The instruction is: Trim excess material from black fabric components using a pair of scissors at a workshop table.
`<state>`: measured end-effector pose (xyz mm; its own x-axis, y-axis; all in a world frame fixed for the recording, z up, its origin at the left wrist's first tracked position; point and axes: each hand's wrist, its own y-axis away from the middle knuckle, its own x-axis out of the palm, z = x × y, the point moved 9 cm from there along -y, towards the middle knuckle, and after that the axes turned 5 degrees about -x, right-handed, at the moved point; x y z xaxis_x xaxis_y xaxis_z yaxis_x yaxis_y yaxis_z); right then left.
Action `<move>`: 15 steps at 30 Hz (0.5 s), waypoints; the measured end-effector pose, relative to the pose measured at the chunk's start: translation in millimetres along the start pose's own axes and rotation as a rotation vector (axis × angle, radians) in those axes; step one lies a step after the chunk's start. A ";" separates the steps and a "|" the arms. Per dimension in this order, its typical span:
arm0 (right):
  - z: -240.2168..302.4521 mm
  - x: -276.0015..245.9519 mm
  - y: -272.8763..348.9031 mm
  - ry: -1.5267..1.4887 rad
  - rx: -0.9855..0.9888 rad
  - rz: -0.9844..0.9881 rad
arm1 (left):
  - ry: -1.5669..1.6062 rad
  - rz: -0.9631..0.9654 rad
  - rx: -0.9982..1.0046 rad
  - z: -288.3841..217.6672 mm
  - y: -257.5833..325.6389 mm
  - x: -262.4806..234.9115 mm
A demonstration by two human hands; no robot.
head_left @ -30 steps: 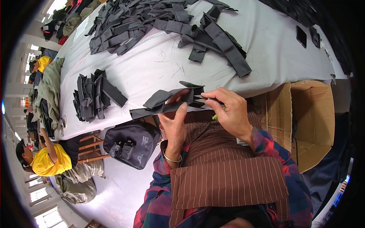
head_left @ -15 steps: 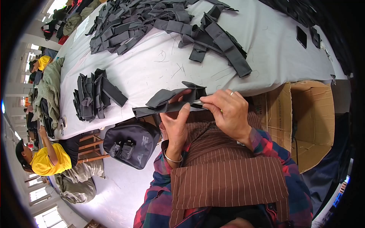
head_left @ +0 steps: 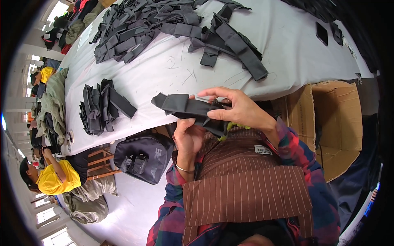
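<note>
A folded dark grey fabric piece is held up at the table's near edge, in front of my apron. My left hand grips it from below, thumb pressed on its lower edge. On its right end my right hand is closed, thumb on the near face and fingers reaching over the far side. Under the right hand shows a yellow-green and black object, mostly hidden, its kind unclear. To the left, a bundle of similar fabric pieces stands on the white-covered table.
A large heap of dark strips covers the far table. A phone lies at the far right. An open cardboard box stands right of me, a black backpack at lower left. A person in yellow works farther left.
The fabric piece has been turned and its folds flattened together. My right hand has shifted its hold to the piece's right end. The metal tip seen in it before no longer shows.
</note>
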<state>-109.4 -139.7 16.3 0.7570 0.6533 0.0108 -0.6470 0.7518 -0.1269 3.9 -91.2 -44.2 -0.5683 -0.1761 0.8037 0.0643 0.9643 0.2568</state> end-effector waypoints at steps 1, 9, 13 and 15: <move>-7.8 -0.1 2.0 -0.060 0.091 -0.025 | -0.001 -0.003 0.001 -1.4 0.1 -2.9; -2.5 -27.6 18.9 -0.090 -0.001 -0.364 | 0.085 0.046 0.045 -5.1 -5.3 -15.0; -9.9 -29.5 25.3 -0.041 0.007 -0.394 | -0.066 -0.147 0.031 -7.6 -10.4 -27.6; -9.8 -26.4 27.6 0.065 -0.037 -0.389 | -0.171 -0.178 0.098 -13.5 -11.6 -35.6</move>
<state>-146.3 -137.0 2.8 0.9498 0.3127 0.0029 -0.3082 0.9375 -0.1615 34.5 -98.7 -68.6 -0.6946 -0.3164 0.6460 -0.1242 0.9373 0.3255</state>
